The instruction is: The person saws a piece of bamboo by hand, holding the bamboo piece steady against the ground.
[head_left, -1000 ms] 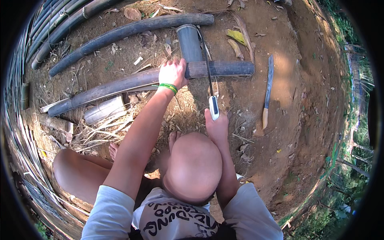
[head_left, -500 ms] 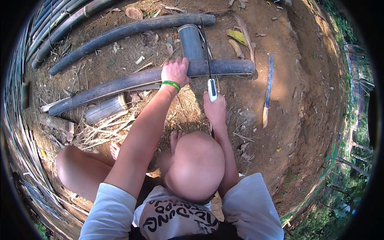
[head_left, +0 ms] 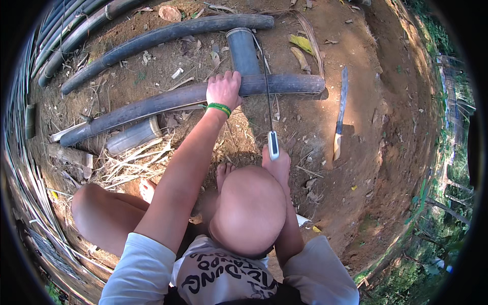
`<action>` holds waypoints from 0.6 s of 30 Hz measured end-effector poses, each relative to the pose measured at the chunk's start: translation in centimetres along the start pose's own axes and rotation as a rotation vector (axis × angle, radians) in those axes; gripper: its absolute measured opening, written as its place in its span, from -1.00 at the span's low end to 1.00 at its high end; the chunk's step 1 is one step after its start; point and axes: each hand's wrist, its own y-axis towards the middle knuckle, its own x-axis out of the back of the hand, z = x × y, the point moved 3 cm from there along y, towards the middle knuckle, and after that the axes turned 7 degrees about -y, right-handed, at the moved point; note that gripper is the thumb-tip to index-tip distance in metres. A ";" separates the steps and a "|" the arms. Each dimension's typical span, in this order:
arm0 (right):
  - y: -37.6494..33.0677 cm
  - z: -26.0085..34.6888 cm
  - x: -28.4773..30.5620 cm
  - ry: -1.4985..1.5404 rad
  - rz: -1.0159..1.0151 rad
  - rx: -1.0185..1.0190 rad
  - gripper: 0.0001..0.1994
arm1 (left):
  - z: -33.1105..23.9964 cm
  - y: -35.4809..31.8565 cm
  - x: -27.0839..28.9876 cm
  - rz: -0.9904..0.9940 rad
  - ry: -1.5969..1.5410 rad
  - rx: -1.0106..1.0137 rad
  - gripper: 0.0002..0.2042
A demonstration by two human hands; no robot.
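Head view: left hand clamped over dark bamboo pole, pinning it on the dirt against the stroke; right hand wrapped round saw handle, thin blade crossing the pole beside the fingers; machete lying apart.

Outdoor dirt yard, bamboo poles, machete
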 end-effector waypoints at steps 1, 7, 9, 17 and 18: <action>2.2 0.6 0.2 0.027 -0.080 -0.004 -0.60 | -1.7 0.4 0.2 0.021 -0.031 -0.025 -0.47; 6.1 2.8 -0.4 0.096 -0.030 0.083 -0.65 | -0.6 0.4 0.1 0.020 -0.037 -0.017 -0.48; 1.1 0.1 0.8 0.034 0.037 -0.037 -0.60 | 0.0 0.6 0.5 0.039 -0.034 0.017 -0.48; -3.9 -3.4 0.9 0.016 0.013 -0.013 -0.64 | -0.2 -0.4 0.0 0.025 0.003 -0.024 -0.44; -0.9 -1.1 0.2 -0.025 -0.020 0.046 -0.64 | -0.1 -0.4 0.1 -0.007 0.020 -0.039 -0.43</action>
